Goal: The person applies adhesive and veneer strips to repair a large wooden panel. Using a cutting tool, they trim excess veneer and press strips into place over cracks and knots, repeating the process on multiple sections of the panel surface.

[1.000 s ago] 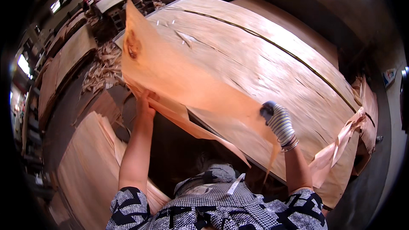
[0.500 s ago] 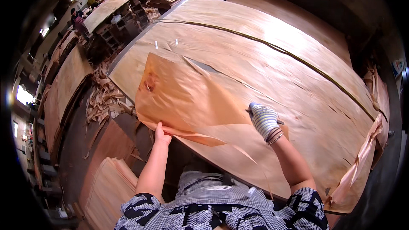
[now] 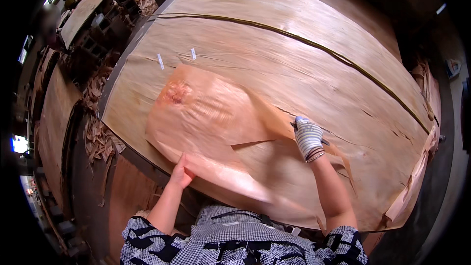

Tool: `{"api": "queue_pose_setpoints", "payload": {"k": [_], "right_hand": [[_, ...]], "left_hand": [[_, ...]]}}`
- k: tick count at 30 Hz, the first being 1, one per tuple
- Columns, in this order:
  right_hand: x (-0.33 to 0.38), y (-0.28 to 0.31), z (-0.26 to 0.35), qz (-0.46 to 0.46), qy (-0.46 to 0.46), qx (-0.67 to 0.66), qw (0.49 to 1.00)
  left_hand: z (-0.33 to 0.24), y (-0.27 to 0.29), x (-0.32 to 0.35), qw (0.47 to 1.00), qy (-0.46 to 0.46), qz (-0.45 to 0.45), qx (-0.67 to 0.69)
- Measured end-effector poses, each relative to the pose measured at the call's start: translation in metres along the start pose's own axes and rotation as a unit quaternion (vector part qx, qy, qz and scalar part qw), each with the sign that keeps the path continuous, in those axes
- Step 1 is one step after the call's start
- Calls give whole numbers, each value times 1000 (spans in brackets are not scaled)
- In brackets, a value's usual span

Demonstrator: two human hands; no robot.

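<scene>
Wood veneer fills nearly the whole view: a broad stack of large veneer sheets (image 3: 304,54) lies flat on a work surface, crossed by a thin dark line (image 3: 314,46) that runs from upper left to right. On top of it, toward the near left edge, rests a smaller veneer piece (image 3: 206,118), pinkish, wavy and blurred, with a reddish knot (image 3: 174,91) near its far left corner. The left hand (image 3: 180,172), bare, lies at the piece's near edge, fingers together on the sheet; whether the thumb curls under the edge is hard to make out. The right hand (image 3: 308,137), in a striped knit glove, presses down on the piece's right end, fingers closed together against the wood, and may pinch it. Two small white tags (image 3: 176,58) sit on the big sheet just beyond the piece. Left of the stack, veneer scraps (image 3: 100,137) hang in a ragged pile, and torn strips (image 3: 417,176) droop at the right edge.
</scene>
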State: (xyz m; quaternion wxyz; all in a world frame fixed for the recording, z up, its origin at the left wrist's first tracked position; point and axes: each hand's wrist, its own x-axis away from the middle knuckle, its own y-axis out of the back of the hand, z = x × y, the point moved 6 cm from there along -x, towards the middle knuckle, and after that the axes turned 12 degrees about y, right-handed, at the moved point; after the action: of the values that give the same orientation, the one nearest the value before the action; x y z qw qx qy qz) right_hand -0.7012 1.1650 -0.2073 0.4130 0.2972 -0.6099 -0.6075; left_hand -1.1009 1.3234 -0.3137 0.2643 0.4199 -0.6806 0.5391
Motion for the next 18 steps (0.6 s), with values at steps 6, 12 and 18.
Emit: {"api": "queue_pose_setpoints", "payload": {"k": [6, 12, 18], "right_hand": [[-48, -17, 40, 49, -5, -12, 999], [-60, -18, 36, 52, -15, -27, 998], [-18, -17, 24, 23, -126, -46, 991]], "left_hand": [[-48, 26, 6, 993, 26, -88, -71], [-85, 39, 62, 728, 350, -204, -553], [-111, -93, 5, 845, -94, -80, -521]]}}
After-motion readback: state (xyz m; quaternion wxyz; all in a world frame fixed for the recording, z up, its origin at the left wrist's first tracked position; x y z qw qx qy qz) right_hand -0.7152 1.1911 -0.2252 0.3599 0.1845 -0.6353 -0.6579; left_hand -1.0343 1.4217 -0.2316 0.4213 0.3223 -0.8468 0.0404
